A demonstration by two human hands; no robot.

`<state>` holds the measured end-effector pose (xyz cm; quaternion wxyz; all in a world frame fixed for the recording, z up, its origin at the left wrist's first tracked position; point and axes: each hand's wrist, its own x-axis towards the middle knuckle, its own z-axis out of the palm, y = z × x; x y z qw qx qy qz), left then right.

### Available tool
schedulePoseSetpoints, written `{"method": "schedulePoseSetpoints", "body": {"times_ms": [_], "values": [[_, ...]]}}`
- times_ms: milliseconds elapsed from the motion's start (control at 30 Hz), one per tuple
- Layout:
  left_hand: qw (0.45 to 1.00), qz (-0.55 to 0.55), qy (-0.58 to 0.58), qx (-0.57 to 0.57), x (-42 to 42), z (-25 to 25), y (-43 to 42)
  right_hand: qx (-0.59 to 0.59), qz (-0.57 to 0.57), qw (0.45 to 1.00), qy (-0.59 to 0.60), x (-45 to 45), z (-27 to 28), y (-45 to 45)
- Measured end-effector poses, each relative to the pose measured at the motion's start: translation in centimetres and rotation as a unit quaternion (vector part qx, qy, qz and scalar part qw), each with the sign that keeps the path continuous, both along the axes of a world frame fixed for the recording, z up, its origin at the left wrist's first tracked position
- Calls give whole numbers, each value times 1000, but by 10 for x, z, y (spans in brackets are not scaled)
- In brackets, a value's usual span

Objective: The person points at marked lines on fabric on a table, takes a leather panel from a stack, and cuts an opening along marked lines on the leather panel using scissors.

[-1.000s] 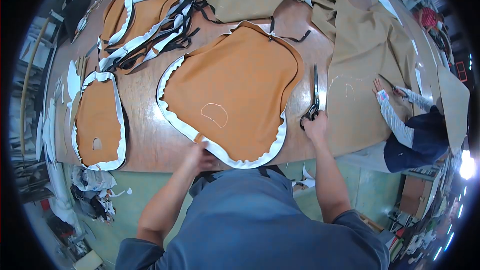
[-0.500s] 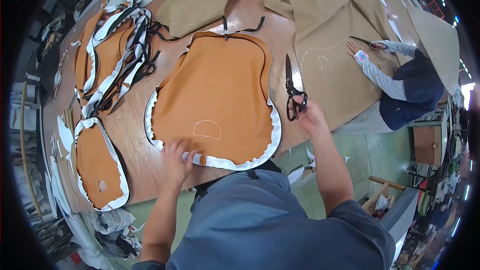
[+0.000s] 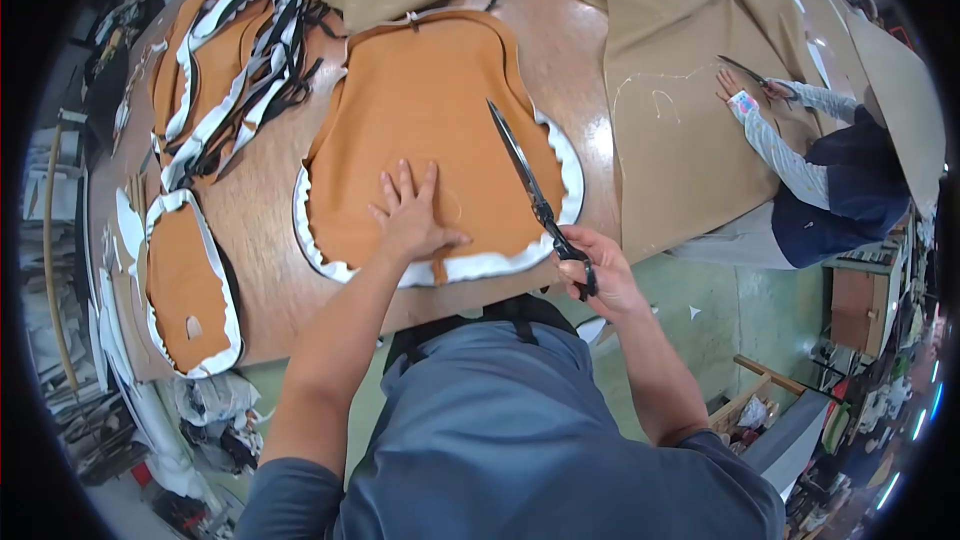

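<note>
While table [image 3: 265,240] carries both, large orange piece [image 3: 420,90] lies under flat, spread left hand [image 3: 408,220], gripping nothing; small orange piece [image 3: 190,275], well left of it; black scissors [image 3: 538,198], handles inside curled right hand [image 3: 608,275], blades over large orange piece.

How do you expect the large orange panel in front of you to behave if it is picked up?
The large orange panel will probably flop, since its sides already fold over softly. Its puckered white edging may stay wavy and sag rather than hold the outline flat.
</note>
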<state>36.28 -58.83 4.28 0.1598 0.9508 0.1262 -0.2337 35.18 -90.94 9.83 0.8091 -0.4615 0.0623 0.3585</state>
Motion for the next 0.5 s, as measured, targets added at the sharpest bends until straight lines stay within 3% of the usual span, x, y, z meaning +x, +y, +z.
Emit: {"method": "schedulePoseSetpoints", "body": {"times_ms": [167,267,400,433,500], "values": [[999,35,-36,-5,16,4,-7,-54,10,998,38,-10,-15,-18],[994,-10,-109,25,-11,-10,-3,-176,15,982,-69,-3,-25,-25],[979,-69,-186,46,-21,-14,10,-323,-130,903,-253,65,-47,-7],[974,-101,-192,56,-11,-10,15,-357,-166,840,-374,100,-66,-5],[966,-151,-200,68,25,1,19,-475,-125,809,-322,161,-54,10]]}}
